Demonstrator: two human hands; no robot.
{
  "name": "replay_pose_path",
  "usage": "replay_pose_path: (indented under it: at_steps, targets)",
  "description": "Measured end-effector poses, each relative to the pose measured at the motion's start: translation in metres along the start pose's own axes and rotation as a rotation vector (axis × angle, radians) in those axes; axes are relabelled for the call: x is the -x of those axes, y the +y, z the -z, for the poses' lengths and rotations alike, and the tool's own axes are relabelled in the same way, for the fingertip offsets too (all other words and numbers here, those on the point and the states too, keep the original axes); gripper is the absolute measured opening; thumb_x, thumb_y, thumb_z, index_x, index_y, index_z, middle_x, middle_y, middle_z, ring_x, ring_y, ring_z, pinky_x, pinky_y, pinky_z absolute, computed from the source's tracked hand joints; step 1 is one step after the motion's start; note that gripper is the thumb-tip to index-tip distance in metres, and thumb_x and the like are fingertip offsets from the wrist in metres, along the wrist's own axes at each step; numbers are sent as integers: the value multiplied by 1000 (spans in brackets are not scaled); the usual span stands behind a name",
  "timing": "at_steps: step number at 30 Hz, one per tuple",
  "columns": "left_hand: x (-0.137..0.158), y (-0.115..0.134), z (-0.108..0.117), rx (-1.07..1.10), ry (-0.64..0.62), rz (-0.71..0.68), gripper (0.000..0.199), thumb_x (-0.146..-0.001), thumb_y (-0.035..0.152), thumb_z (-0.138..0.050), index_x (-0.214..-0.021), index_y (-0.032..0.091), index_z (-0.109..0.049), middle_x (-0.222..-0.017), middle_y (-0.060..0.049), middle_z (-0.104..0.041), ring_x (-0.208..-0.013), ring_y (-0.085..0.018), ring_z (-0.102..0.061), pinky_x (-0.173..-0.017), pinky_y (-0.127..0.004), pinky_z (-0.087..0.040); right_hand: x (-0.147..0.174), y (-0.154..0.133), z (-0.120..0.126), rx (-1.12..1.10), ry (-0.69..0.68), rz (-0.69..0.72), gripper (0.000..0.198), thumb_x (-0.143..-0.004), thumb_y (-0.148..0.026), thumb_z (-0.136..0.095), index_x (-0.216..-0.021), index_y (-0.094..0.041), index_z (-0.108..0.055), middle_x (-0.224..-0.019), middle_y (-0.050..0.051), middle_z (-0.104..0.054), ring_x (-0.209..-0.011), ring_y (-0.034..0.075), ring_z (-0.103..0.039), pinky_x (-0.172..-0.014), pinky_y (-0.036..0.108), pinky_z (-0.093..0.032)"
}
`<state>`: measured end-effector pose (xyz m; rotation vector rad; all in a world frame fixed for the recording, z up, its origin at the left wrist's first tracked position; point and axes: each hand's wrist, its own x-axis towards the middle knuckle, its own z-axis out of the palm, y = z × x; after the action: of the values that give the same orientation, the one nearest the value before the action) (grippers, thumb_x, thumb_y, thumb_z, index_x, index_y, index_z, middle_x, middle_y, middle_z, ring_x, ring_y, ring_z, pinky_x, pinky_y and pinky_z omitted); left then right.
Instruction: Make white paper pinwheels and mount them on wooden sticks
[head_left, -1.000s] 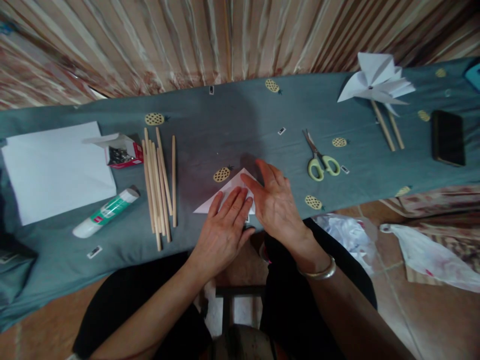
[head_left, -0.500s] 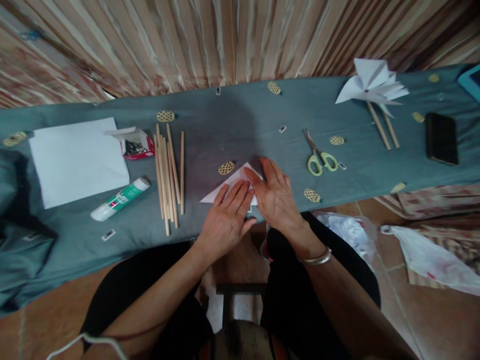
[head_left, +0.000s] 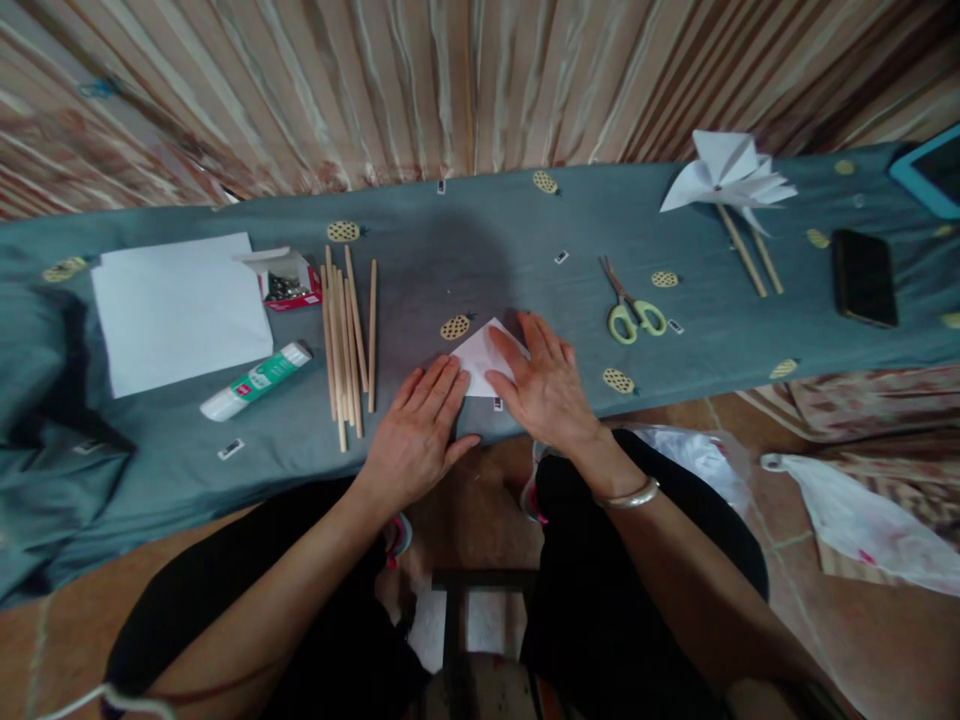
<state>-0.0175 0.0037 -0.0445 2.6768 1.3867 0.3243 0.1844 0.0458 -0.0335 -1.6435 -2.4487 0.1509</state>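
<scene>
A white sheet of paper [head_left: 480, 362], folded into a triangle, lies on the cloth near the table's front edge. My left hand [head_left: 421, 425] rests flat over its left corner, fingers stretched out and thumb apart. On the right part of the paper my right hand [head_left: 541, 380] presses with its fingers spread. Both hands are open, and they hide the two lower corners of the paper. Green-handled scissors [head_left: 630, 308] lie to the right of my right hand. Left of my left hand is a bunch of wooden sticks [head_left: 346, 345].
At the left lie white sheets [head_left: 180, 320], an opened box of metal pins [head_left: 289, 280] and a glue stick [head_left: 256, 382]. Paper pinwheels [head_left: 727, 175] on sticks, a black phone [head_left: 864, 278] and a blue-edged tablet [head_left: 930, 175] are at the right. Plastic bags [head_left: 862, 510] lie on the floor.
My left hand has slid left along the folded paper, away from my right hand, uncovering its middle. My right hand stays on the right part. The view has shifted slightly.
</scene>
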Motion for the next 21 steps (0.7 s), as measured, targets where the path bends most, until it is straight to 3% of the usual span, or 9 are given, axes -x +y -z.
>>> replay_pose_path:
  at_steps: [3,10,16,21]
  targets:
    - [-1,0,-2,-22,8,-13,71,-92,47,-52,-144,2,-37,-152,-24,-39,-143,-34,-34,-116,-51,-30,2,-5,-1,0,3,-18,66,-93,-54,-49,-145,-15,-42,-153,23,-36,-144,38,-28,-109,54,-32]
    - [-1,0,-2,-24,-22,-3,68,-92,47,-53,-147,11,-37,-154,-23,-36,-145,-35,-31,-116,-53,-29,9,-8,-2,22,1,-72,66,-94,-54,-45,-149,-17,-38,-156,22,-30,-146,37,-23,-113,54,-25]
    - [-1,0,0,-19,-19,-20,58,-92,42,-55,-145,21,-43,-155,-21,-35,-145,-36,-30,-116,-53,-29,32,15,0,52,40,-160,63,-97,-50,-41,-150,-16,-35,-156,24,-30,-146,37,-24,-112,57,-25]
    - [-3,0,1,-8,-23,-18,58,-91,42,-58,-144,21,-46,-154,-21,-35,-144,-36,-32,-115,-54,-31,48,33,1,57,62,-217,57,-99,-44,-39,-150,-17,-35,-155,24,-30,-146,37,-25,-111,58,-29]
